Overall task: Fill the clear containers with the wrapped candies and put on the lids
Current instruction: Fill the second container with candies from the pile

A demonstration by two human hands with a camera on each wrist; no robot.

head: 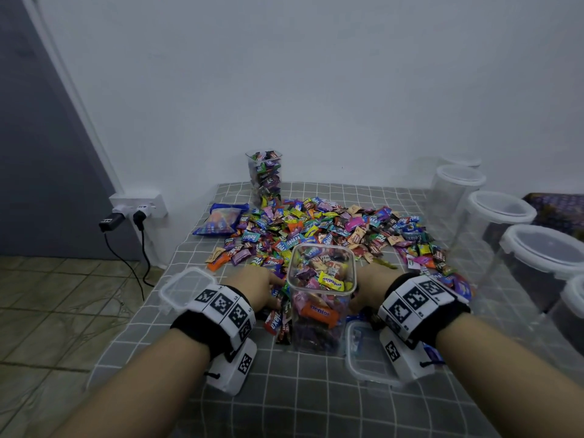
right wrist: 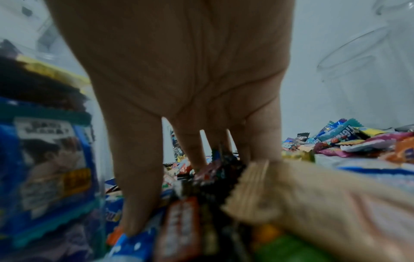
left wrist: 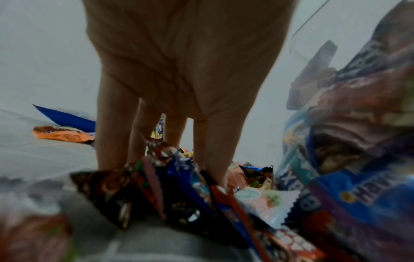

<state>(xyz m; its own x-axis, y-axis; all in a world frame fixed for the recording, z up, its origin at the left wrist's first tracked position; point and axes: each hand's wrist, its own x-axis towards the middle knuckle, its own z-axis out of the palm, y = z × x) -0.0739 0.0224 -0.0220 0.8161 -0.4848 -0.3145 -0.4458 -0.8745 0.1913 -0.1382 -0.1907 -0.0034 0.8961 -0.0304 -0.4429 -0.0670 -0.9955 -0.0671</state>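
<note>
Flanking a square clear container [head: 320, 298] near the front of the grey checked cloth [head: 303, 390], both hands reach down among loose wrapped candies [head: 325, 229]. The left hand [head: 252, 287] lies just left of the container; the left wrist view shows its fingers [left wrist: 116, 124] extended and slightly spread, tips buried in wrappers, and whether they grip any candy cannot be told. The right hand [head: 371, 287] sits just right of the container; in the right wrist view its fingers [right wrist: 136, 168] are likewise straight and parted, pressing into the candies, with a beige wrapper [right wrist: 280, 191] close before the lens and no clear hold on anything. The container stands upright and lidless, filled nearly to its rim, a yellow Mentos piece [head: 330, 281] on top and an orange Mentos wrapper [head: 319, 312] showing through its wall. One clear lid [head: 369, 358] lies flat on the cloth under the right wrist, and another lid [head: 183, 286] lies beyond the left wrist. Farther back the candy heap spreads across the cloth, with a blue bag [head: 221, 219] at its left edge. Behind the heap, by the wall, a tall clear container [head: 264, 175] stands full of candies and uncovered. Along the right side, a row of lidded empty jars [head: 496, 216] recedes toward the wall.
</note>
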